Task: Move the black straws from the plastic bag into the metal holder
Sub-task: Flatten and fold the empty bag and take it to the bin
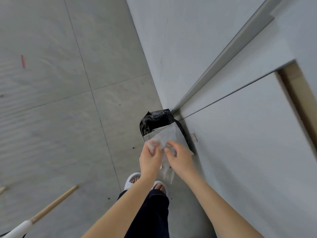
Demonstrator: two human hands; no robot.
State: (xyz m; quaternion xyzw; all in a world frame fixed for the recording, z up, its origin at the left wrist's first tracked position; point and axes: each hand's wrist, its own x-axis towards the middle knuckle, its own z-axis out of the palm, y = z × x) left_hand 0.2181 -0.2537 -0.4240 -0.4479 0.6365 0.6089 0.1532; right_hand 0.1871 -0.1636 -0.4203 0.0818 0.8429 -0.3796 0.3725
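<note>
A clear plastic bag [167, 138] is held in front of me over the floor. My left hand [149, 159] grips its crumpled left side. My right hand [179, 157] pinches the bag next to the left hand, and part of the bag hangs down below both hands. I see no black straws inside it and no metal holder in view. Just beyond the bag, against the wall, stands a bin lined with a black bag [155, 120].
Grey floor tiles [60, 100] spread to the left. A white wall [240, 152] with a corner trim runs along the right. My feet in white slippers [132, 181] are below the hands. Wooden chair legs [51, 206] reach in at the bottom left.
</note>
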